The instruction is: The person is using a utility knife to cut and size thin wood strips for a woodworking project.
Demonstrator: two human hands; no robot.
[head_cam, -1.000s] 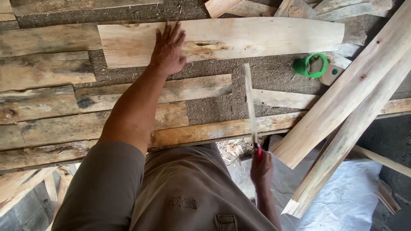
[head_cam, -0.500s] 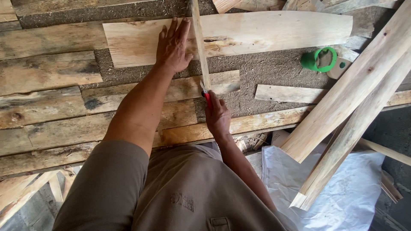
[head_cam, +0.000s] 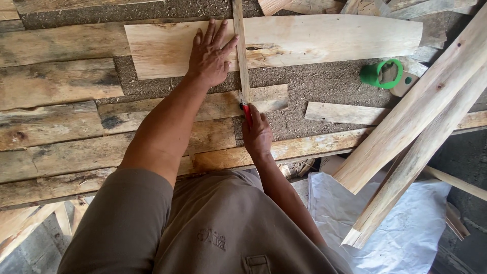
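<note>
A pale, fresh-cut board [head_cam: 314, 40] lies across the far side of a workbench of weathered planks [head_cam: 56, 122]. My left hand [head_cam: 210, 56] rests flat on this board with the fingers spread, the thumb against a thin wooden strip [head_cam: 240, 45]. The strip lies across the board, running away from me. My right hand [head_cam: 257, 136] grips the strip's near end together with a small red object [head_cam: 247, 112]; I cannot tell what the red object is.
A green ring-shaped object [head_cam: 381, 73] sits on the sawdust-covered bench at the right. Two long pale planks [head_cam: 416, 127] lean diagonally over the bench's right end. A short offcut [head_cam: 337, 112] lies near them. White sheeting [head_cam: 406, 228] is on the floor below.
My right hand has carried the thin strip from the near right up and left, and laid it across the pale board beside my left hand. The left hand stayed on the board.
</note>
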